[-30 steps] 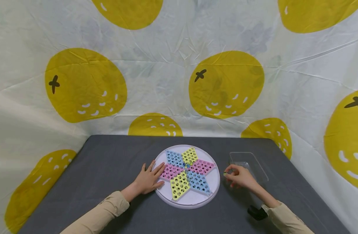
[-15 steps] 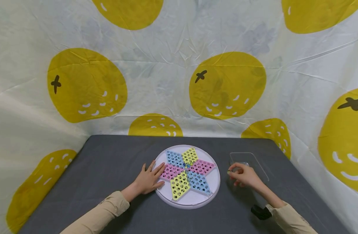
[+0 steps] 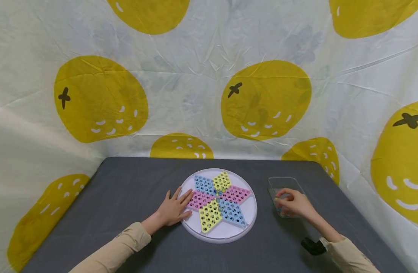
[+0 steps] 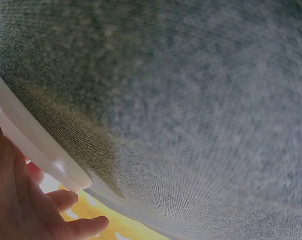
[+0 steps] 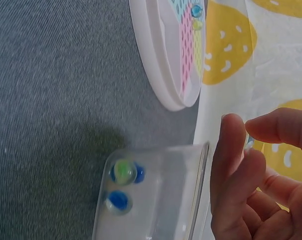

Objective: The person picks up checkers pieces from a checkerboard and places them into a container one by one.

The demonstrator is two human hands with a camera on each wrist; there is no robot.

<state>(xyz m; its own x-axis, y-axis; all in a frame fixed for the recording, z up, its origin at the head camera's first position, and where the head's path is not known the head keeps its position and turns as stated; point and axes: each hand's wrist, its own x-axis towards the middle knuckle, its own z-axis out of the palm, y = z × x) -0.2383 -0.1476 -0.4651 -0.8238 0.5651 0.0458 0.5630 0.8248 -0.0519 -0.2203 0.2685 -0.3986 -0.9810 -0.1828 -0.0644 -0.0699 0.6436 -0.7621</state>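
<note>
A round white Chinese checkers board (image 3: 243, 223) with a pink, yellow and blue holed star lies on the dark tabletop. Several glass marbles (image 3: 218, 200) sit around its centre. My left hand (image 3: 173, 208) rests on the board's left rim with its fingers spread out straight. Over the clear plastic box (image 3: 286, 182) at the right is my right hand (image 3: 296, 203), thumb and fingertips pinching a small marble (image 5: 249, 144) that they mostly hide. Inside the box, in the right wrist view, lie a green marble (image 5: 124, 171) and a blue marble (image 5: 119, 200), with more blue beside the green one.
A dark grey cloth (image 3: 144, 178) covers the table. Behind and at the sides hangs a white curtain (image 3: 185, 94) with large yellow fruit prints. A black strap-like piece (image 3: 313, 246) is at the right wrist, by the sleeve (image 3: 349, 256).
My right hand has moved right, away from the board's side to over the clear box, still pinching the marble. The left hand and the board have stayed in place.
</note>
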